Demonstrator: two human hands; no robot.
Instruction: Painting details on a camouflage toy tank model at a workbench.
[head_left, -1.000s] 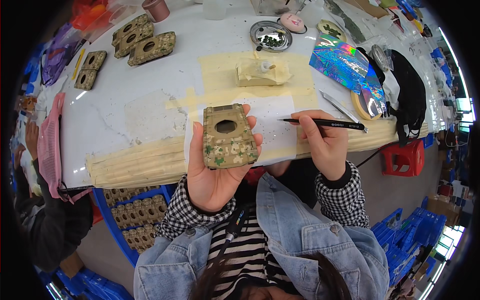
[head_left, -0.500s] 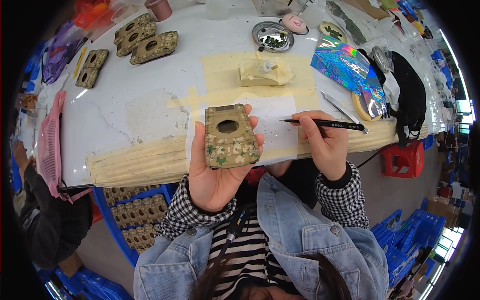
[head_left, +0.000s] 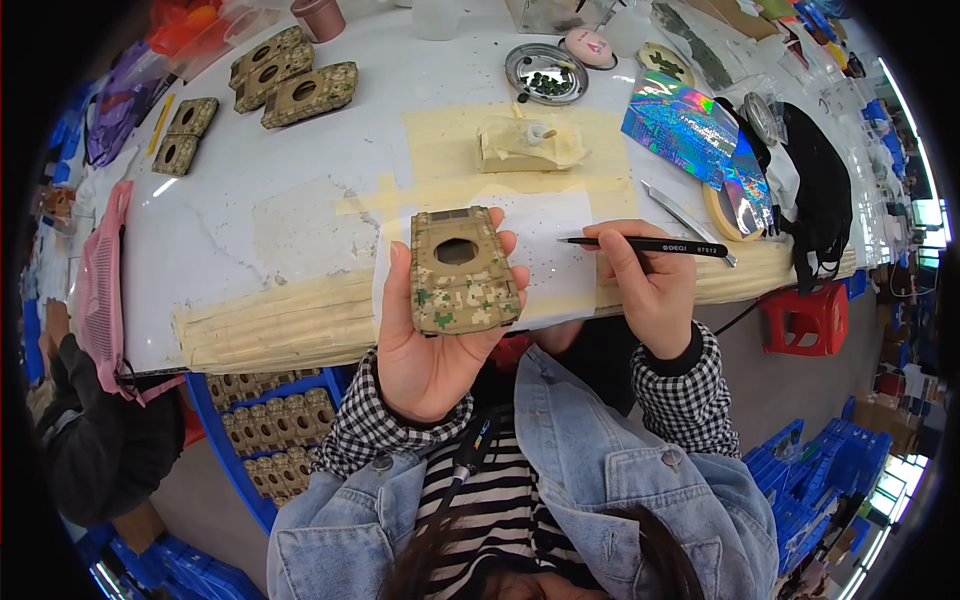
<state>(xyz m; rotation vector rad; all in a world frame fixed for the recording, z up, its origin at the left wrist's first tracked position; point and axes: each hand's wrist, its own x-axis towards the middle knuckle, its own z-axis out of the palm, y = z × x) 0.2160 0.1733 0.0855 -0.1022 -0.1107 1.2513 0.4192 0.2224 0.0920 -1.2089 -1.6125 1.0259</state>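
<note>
My left hand [head_left: 436,375] holds up a camouflage-painted model tank hull [head_left: 465,297], gripping it by its sides with the thumb on the left and the fingers on the right. The hull has a round opening in its top and pixel-like green, brown and cream patches. To its right, my right hand [head_left: 652,290] pinches slim black tweezers [head_left: 655,244]. Their fine tip points left toward the hull, apart from it. I cannot make out anything at the tip. Under both hands lies a white paper sheet [head_left: 560,275].
More camouflage hulls [head_left: 310,95] stand at the back left, and others fill a blue crate [head_left: 235,455] below. A round metal dish [head_left: 545,73] holds small dark-green pieces. A tape-covered block [head_left: 525,145] stands ahead. A silver knife [head_left: 690,222] and tape roll [head_left: 730,212] lie right.
My hands, the hull and the tweezers have hardly moved. At the far left, another person's dark-sleeved arm has shifted slightly.
</note>
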